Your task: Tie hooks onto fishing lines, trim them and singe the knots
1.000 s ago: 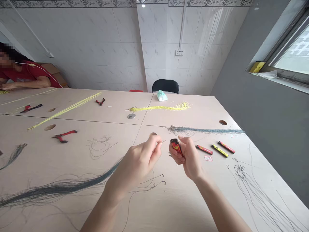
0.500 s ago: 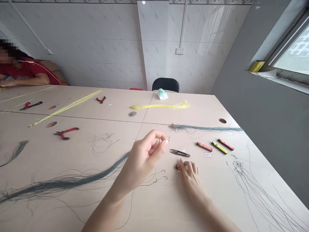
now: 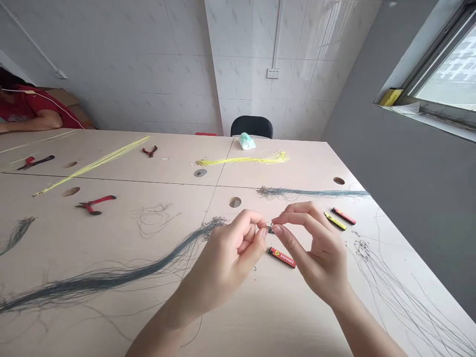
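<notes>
- My left hand (image 3: pixel 236 255) is raised over the table (image 3: pixel 278 322); its thumb and forefinger pinch a fine strand (image 3: pixel 268 227), whose detail is too small to make out.
- My right hand (image 3: pixel 322 250) faces it, fingers bent, thumb and forefinger tips close together at the strand. I cannot tell whether they grip it.
- The strand is located between both sets of fingertips, above the tabletop. A dark object partly shows just behind it.
- A red lighter (image 3: pixel 281 258) lies flat below the fingertips, beside my right thumb.
- A blue-grey bundle (image 3: pixel 111 281) extends from the left edge to a tangled end behind my left hand.
- Beyond my right hand, a yellow lighter (image 3: pixel 335 221) and a second red lighter (image 3: pixel 344 215) lie side by side.
- Loose wiry strands (image 3: pixel 394 292) fan out at right.
- Red-handled pliers (image 3: pixel 94 204) rest at left.
- Farther out: a second blue-grey bundle (image 3: pixel 316 193) and a yellow bundle (image 3: pixel 241 160).
- A black chair (image 3: pixel 252 126) stands behind the far edge; a person in red (image 3: pixel 40 109) sits at far left.
</notes>
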Motion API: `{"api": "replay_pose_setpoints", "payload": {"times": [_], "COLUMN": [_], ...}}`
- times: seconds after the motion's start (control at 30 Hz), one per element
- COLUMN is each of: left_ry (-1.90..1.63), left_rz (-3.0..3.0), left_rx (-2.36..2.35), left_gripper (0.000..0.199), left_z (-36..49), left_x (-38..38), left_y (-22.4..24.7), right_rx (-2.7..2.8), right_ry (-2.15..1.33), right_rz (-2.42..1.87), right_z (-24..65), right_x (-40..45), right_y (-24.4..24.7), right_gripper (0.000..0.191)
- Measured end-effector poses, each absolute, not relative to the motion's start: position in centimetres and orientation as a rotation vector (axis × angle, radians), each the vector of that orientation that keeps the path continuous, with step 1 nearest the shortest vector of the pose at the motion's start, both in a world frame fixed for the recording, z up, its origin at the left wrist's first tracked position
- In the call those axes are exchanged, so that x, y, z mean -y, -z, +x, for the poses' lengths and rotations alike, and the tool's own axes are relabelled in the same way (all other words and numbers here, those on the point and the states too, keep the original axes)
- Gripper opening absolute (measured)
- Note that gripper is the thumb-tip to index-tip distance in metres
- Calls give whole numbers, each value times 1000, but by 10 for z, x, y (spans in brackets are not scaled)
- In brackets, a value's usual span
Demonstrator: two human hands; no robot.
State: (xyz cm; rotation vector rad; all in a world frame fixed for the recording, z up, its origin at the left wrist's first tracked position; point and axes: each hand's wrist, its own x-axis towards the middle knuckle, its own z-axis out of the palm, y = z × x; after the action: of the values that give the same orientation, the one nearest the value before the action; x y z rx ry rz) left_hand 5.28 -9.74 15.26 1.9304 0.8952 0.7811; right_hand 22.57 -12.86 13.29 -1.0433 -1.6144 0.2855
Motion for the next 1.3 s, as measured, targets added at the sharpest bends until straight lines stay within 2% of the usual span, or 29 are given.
{"api": "replay_pose_setpoints", "payload": {"times": [0.57, 0.83, 1.07, 1.17, 1.3], "left_ry": [-858, -802, -794, -809, -816], "left_rz": [2000, 1984, 1983, 1999, 2020], "left_rx": [-904, -902, -909, -909, -905], "left_gripper": [11, 12, 11, 11, 10], "left_z": [55, 56, 56, 55, 55], "left_x": [99, 98, 98, 98, 97], "left_y": [-149, -154, -152, -154, -153], "right_rx": [1600, 1532, 1666, 1566, 1396], "right_ry": [-491, -631, -397, -570, -996], "right_rz": [-1014, -1045, -1030, -1040, -1089], "right_z": [228, 234, 228, 234, 241], "right_x": [126, 127, 124, 123, 123], "right_y": [-132, -132, -131, -131, -134], "right_gripper": [7, 12, 10, 8, 23]}}
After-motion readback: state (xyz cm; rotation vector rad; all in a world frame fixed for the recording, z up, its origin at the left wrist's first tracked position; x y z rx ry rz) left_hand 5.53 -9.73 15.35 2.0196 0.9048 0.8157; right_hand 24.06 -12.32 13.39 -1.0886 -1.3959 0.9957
